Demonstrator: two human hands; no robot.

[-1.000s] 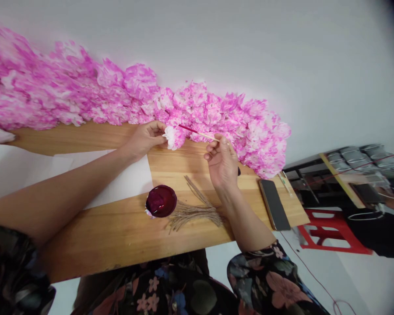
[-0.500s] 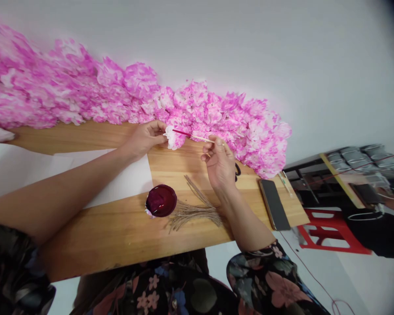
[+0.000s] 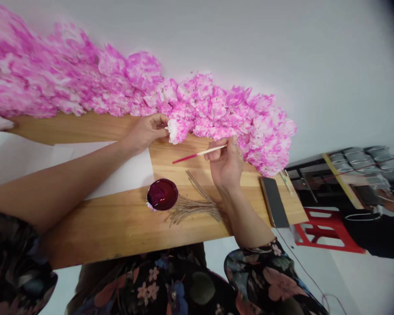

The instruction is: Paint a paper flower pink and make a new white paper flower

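Our left hand (image 3: 146,131) pinches a pink-tinged white paper flower (image 3: 176,130) near the wooden table's (image 3: 118,227) far edge; our right hand (image 3: 226,164) grips a red-tipped thin paintbrush (image 3: 198,154) over bare wood beside the round dye bowl (image 3: 162,194).

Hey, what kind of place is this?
Likely a craft workbench for dyeing paper flowers: a long heap of pink flowers along the wooden table, a bowl of dark red dye, a brush.

- One paintbrush (image 3: 198,154)
- One dish of dark red dye (image 3: 162,194)
- One bundle of twine stems (image 3: 193,205)
- One phone (image 3: 274,201)
- One white sheet (image 3: 124,173)
- One red stool (image 3: 325,234)
- Many pink paper flowers (image 3: 118,87), too many to count
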